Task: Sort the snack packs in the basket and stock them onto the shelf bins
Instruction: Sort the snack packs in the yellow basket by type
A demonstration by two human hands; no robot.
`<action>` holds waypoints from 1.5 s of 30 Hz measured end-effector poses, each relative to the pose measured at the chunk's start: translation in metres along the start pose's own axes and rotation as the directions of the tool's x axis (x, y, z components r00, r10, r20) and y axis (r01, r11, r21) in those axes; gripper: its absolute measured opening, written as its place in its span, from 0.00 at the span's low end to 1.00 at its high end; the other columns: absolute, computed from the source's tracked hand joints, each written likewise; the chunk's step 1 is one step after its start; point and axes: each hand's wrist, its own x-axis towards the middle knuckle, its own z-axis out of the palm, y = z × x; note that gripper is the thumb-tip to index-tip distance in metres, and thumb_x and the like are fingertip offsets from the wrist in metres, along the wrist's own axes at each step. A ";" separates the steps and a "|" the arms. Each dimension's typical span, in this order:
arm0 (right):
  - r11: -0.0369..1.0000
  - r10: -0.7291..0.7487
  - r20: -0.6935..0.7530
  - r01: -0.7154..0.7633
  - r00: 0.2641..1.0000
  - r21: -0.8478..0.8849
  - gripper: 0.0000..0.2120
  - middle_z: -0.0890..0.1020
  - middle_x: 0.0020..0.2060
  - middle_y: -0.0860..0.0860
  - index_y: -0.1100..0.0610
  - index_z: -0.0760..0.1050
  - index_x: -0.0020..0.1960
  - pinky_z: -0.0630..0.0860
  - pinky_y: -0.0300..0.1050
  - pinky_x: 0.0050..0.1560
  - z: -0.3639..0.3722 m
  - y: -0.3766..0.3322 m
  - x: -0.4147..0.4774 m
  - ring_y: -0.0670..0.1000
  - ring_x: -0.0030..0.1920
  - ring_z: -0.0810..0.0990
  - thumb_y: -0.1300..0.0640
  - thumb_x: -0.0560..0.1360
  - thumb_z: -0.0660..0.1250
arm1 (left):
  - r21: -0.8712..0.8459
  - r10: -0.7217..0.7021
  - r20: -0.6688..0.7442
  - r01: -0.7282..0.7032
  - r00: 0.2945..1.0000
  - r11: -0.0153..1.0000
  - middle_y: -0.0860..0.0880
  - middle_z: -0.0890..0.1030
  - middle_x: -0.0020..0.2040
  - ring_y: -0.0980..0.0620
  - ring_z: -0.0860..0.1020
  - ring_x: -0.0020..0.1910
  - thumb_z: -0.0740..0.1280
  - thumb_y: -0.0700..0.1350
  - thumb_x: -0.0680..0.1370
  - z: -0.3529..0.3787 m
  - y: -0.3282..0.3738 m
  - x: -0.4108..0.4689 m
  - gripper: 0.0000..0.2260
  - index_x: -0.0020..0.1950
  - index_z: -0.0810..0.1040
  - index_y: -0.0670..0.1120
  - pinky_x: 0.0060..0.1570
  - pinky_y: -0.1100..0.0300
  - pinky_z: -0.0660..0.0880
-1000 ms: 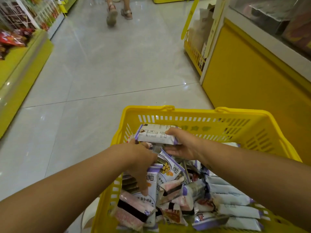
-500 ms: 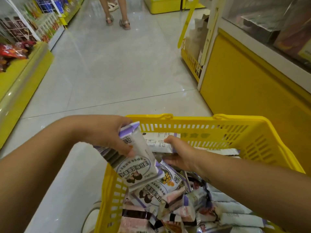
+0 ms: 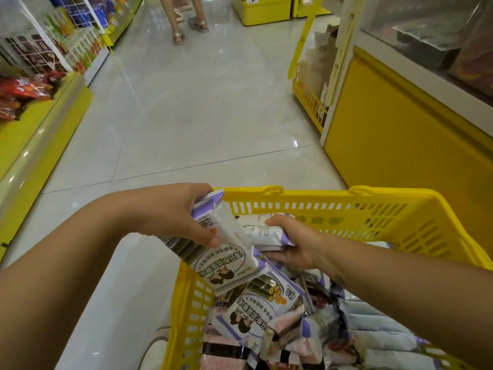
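Both hands are over the yellow basket point(image 3: 346, 206). The left hand point(image 3: 184, 212) is at the far left corner, fingers curled round a stack point(image 3: 226, 263) of white-and-purple snack packs, thumb pressed down on the top one. The stack tilts down into the basket, its lower end hanging just above the pile point(image 3: 256, 313).

The right hand point(image 3: 298, 244) is inside the basket, close to the far wall. It pinches one white pack point(image 3: 262, 231) by its purple end, thumb on top and fingers under. That pack lies almost touching the left hand's stack.

Below them the basket is packed: a matching white-and-purple pack face up in the middle, pink packs point(image 3: 290, 329) jumbled toward the near edge, and plain white packs point(image 3: 378, 327) lined along the right side under the right forearm.

All around is pale tiled floor point(image 3: 186, 116). A yellow shelf point(image 3: 40, 124) with red bags runs on the left, a yellow cabinet point(image 3: 400, 142) stands on the right, and someone's legs point(image 3: 184, 20) show far down the aisle.
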 end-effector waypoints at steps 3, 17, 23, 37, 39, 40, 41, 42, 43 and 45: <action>0.998 -0.058 0.002 0.058 0.998 0.003 0.13 0.84 0.44 0.61 0.62 0.74 0.58 0.82 0.48 0.36 -0.009 0.003 -0.013 0.57 0.44 0.84 0.58 0.75 0.66 | 0.003 0.007 0.045 -0.007 0.999 1.000 0.59 0.83 0.44 0.59 0.83 0.41 0.78 0.60 0.63 -0.002 -0.001 -0.001 0.21 0.50 0.73 0.58 0.39 0.57 0.82; 0.831 -0.495 -0.364 0.307 0.789 -0.464 0.09 0.84 0.48 0.58 0.60 0.78 0.54 0.79 0.49 0.46 -0.151 0.002 -0.080 0.56 0.46 0.83 0.63 0.73 0.69 | -0.333 0.154 -0.148 -0.196 0.977 0.922 0.57 0.83 0.42 0.59 0.82 0.41 0.76 0.64 0.64 0.059 0.063 0.056 0.20 0.49 0.77 0.55 0.41 0.57 0.79; 0.590 -0.653 -0.345 0.167 0.674 -0.790 0.32 0.74 0.64 0.55 0.58 0.63 0.70 0.74 0.55 0.62 -0.180 0.012 -0.062 0.56 0.62 0.75 0.60 0.70 0.74 | -0.421 -0.026 -0.141 -0.036 0.990 0.906 0.53 0.82 0.52 0.54 0.80 0.48 0.75 0.63 0.66 0.119 0.076 0.094 0.26 0.58 0.75 0.52 0.49 0.53 0.78; -0.602 -0.611 0.215 -0.271 0.762 -0.751 0.29 0.34 0.75 0.61 0.54 0.48 0.77 0.43 0.63 0.73 -0.187 0.005 -0.059 0.61 0.77 0.44 0.44 0.81 0.52 | -0.552 -0.093 -0.126 0.009 0.988 0.834 0.55 0.76 0.53 0.59 0.75 0.45 0.73 0.59 0.70 0.161 0.088 0.110 0.34 0.71 0.67 0.48 0.37 0.65 0.71; -0.728 -0.497 0.336 -0.174 0.800 -0.663 0.31 0.46 0.77 0.61 0.56 0.52 0.77 0.41 0.64 0.72 -0.183 0.007 -0.056 0.62 0.76 0.47 0.41 0.79 0.52 | -0.570 -0.092 -0.123 0.006 0.988 0.821 0.55 0.79 0.51 0.57 0.78 0.46 0.74 0.59 0.69 0.158 0.084 0.109 0.30 0.66 0.71 0.48 0.42 0.61 0.75; -0.772 -0.435 0.348 -0.144 0.831 -0.619 0.34 0.54 0.76 0.61 0.57 0.53 0.76 0.43 0.65 0.72 -0.179 0.008 -0.054 0.62 0.75 0.52 0.39 0.77 0.52 | -0.577 -0.095 -0.117 0.010 0.989 0.817 0.54 0.80 0.52 0.55 0.79 0.49 0.74 0.60 0.69 0.157 0.082 0.109 0.30 0.65 0.72 0.48 0.47 0.56 0.78; -0.806 -0.385 0.334 -0.138 0.860 -0.575 0.35 0.58 0.74 0.62 0.58 0.53 0.76 0.45 0.66 0.72 -0.175 0.008 -0.050 0.63 0.74 0.55 0.39 0.76 0.53 | -0.581 -0.100 -0.115 0.015 0.988 0.813 0.52 0.81 0.55 0.53 0.80 0.51 0.74 0.60 0.68 0.155 0.080 0.110 0.31 0.66 0.72 0.48 0.52 0.52 0.78; -0.833 -0.356 0.307 -0.152 0.882 -0.531 0.35 0.60 0.72 0.62 0.58 0.52 0.76 0.48 0.66 0.72 -0.172 0.006 -0.045 0.65 0.72 0.57 0.42 0.76 0.57 | -0.582 -0.106 -0.116 0.019 0.987 0.813 0.51 0.81 0.57 0.52 0.80 0.52 0.74 0.61 0.68 0.154 0.080 0.110 0.33 0.67 0.72 0.48 0.55 0.50 0.77; -0.850 -0.346 0.277 -0.175 0.896 -0.498 0.34 0.62 0.71 0.63 0.59 0.52 0.76 0.50 0.66 0.72 -0.169 0.002 -0.041 0.65 0.71 0.59 0.46 0.76 0.60 | -0.584 -0.113 -0.120 0.022 0.986 0.812 0.51 0.80 0.58 0.51 0.80 0.53 0.74 0.62 0.67 0.153 0.079 0.110 0.34 0.68 0.72 0.48 0.56 0.50 0.77; -0.860 -0.347 0.249 -0.200 0.904 -0.470 0.30 0.67 0.67 0.63 0.59 0.54 0.75 0.58 0.62 0.69 -0.164 -0.006 -0.035 0.65 0.67 0.65 0.53 0.77 0.61 | -0.597 -0.118 -0.128 0.018 0.985 0.802 0.50 0.81 0.56 0.51 0.80 0.52 0.74 0.61 0.67 0.151 0.078 0.110 0.33 0.67 0.72 0.48 0.55 0.49 0.78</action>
